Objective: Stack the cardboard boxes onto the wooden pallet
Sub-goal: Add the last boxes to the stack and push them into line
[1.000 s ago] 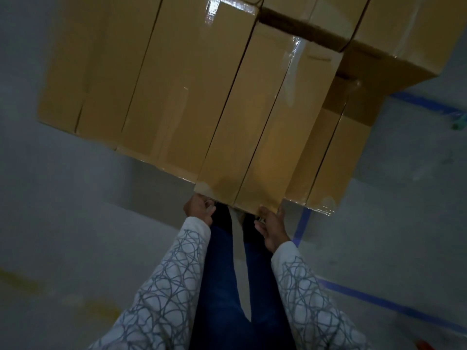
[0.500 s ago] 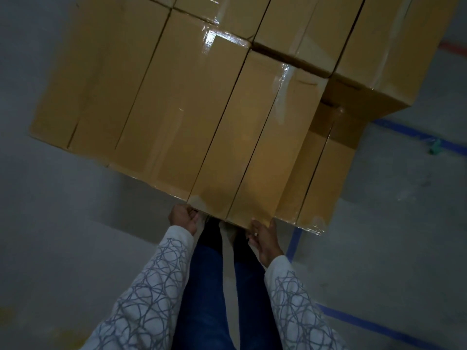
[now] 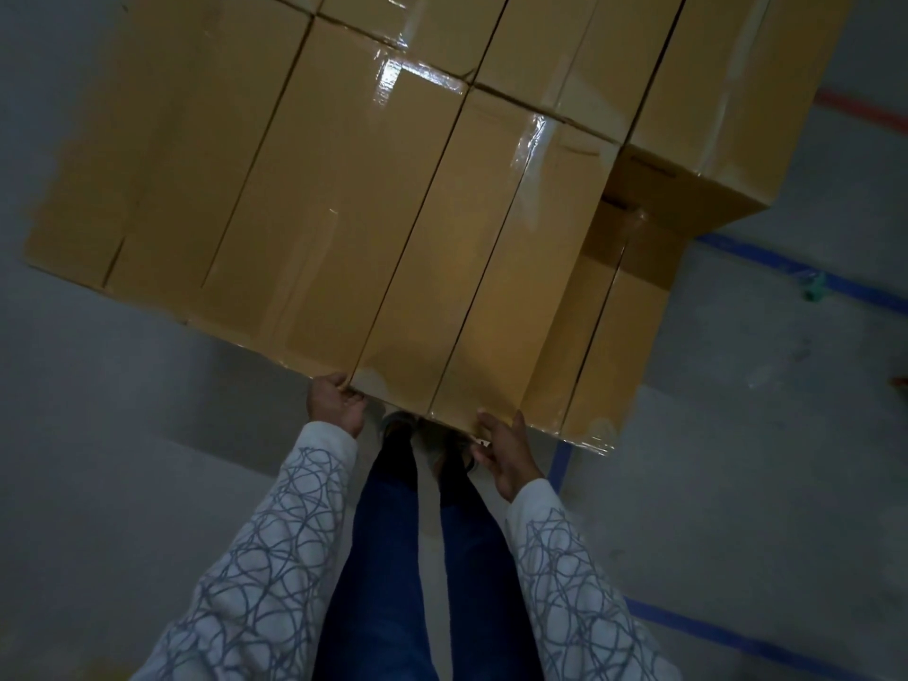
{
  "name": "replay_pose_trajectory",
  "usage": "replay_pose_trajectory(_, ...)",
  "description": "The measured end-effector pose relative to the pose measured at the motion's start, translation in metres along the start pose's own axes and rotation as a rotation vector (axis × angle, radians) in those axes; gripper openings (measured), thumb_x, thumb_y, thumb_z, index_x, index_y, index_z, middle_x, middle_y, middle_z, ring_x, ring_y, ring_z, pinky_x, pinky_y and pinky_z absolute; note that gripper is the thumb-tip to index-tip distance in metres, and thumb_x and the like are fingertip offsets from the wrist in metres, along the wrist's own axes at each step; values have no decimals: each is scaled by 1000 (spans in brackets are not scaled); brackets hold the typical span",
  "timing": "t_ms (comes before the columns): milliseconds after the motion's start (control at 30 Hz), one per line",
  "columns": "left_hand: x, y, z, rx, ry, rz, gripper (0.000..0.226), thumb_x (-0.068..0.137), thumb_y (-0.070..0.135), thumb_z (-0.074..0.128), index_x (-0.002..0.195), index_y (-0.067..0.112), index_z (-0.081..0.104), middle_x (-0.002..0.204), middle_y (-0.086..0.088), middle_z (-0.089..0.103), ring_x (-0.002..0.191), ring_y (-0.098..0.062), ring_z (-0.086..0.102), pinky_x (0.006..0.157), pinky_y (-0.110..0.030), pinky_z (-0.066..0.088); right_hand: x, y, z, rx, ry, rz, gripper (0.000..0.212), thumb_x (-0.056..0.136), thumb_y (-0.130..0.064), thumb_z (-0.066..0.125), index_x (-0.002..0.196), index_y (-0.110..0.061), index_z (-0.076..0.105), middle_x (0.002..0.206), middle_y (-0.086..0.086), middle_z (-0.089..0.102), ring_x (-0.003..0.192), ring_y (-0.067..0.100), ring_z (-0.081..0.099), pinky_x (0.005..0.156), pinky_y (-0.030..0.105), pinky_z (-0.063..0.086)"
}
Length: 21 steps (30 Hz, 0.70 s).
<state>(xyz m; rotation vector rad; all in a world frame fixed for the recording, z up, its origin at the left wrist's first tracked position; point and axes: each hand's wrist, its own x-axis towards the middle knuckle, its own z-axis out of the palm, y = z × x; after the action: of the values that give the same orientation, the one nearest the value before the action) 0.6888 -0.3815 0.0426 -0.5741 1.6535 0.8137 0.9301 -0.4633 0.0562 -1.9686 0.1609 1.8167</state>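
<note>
A long brown cardboard box [image 3: 471,248] is held at its near end, just below the middle of the view, and from there it runs away toward 1 o'clock. Its top is seen level with the tops of the boxes on its left. Its near left corner, at 7 o'clock of the box, is clasped by the left hand [image 3: 336,403], whose fingers are curled round that corner. Its near right corner, at 5 o'clock, is gripped by the right hand [image 3: 506,452]. One digit is laid up the right side, another is set against the near face, and the rest are curled below the edge.

At 9 o'clock of the held box, similar brown cardboard boxes [image 3: 295,213] are packed side by side, touching one another. Their seams are sealed with glossy clear tape [image 3: 393,76], on which glare is caught toward 12 o'clock. At 3 o'clock a lower brown box [image 3: 604,346] lies just beside the held one. At 1 o'clock a higher brown box [image 3: 712,115] is set partly over that lower one. What the stack rests on is hidden.

A dim grey floor [image 3: 147,435] is seen all round. Blue tape lines [image 3: 786,270] are laid on it at 3 and 5 o'clock, and a red line [image 3: 855,108] at 2 o'clock. A small teal object [image 3: 813,290], too small to identify, lies on the blue line. White sleeves with a grey looping pattern [image 3: 275,557], blue jeans [image 3: 388,557] and shoes [image 3: 393,420] are seen at 6 o'clock, the shoes just under the box's near end.
</note>
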Motion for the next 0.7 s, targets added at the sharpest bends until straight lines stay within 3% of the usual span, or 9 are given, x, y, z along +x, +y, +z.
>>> replay_pose_trajectory(133, -1, -2, -1, -44, 5, 12, 38, 103, 11, 40, 140, 2, 46, 132, -14, 51, 129, -29, 48, 119, -45, 32, -2, 0, 0, -24, -4, 2, 60, 100, -30, 66, 150, -38, 33, 123, 0, 62, 103, 24, 63, 91, 38, 55)
replay_pose_trajectory(233, -8, -7, 1, -95, 3, 65, 24, 106, 14, 39, 124, 7, 51, 109, -12, 57, 109, -28, 55, 115, -41, 36, -3, 1, 1, -51, 3, -1, 62, 100, -30, 66, 150, -38, 31, 118, 3, 64, 93, 26, 60, 74, 33, 52)
replay_pose_trajectory(300, -9, -9, 1, -93, -1, 70, 17, 107, 19, 40, 106, 9, 53, 92, -10, 52, 84, -24, 52, 98, -39, 43, -1, 2, 1, -93, 3, -5, 64, 98, -32, 67, 150, -37, 29, 122, 7, 64, 91, 27, 61, 69, 31, 51)
replay_pose_trajectory(367, -8, -8, -2, -64, 22, 82, 20, 106, 27, 44, 94, 13, 52, 83, -9, 46, 71, -22, 43, 75, -38, 43, 0, 3, 1, -127, 9, -1, 68, 96, -36, 69, 151, -37, 29, 127, 9, 64, 93, 28, 65, 72, 33, 54)
replay_pose_trajectory(467, 2, -12, -13, -55, 49, 92, 31, 105, 38, 46, 86, 15, 52, 83, -7, 47, 70, -19, 42, 65, -32, 38, 1, 4, 3, -123, 20, 7, 76, 96, -36, 69, 156, -38, 23, 128, 11, 63, 92, 26, 65, 71, 34, 54)
replay_pose_trajectory(600, -2, -17, -15, -147, 5, 106, 39, 104, 42, 44, 110, 7, 60, 94, -10, 54, 79, -20, 49, 70, -29, 40, 1, 3, 4, -115, 25, 8, 81, 97, -35, 69, 160, -36, 18, 128, 11, 63, 88, 24, 65, 70, 32, 54)
replay_pose_trajectory(700, 4, -20, -18, -209, 23, 76, 37, 105, 43, 42, 98, 9, 57, 89, -11, 49, 76, -23, 46, 65, -32, 37, 1, 3, 4, -113, 30, 19, 84, 97, -35, 69, 161, -36, 15, 119, 5, 65, 93, 25, 65, 75, 34, 55)
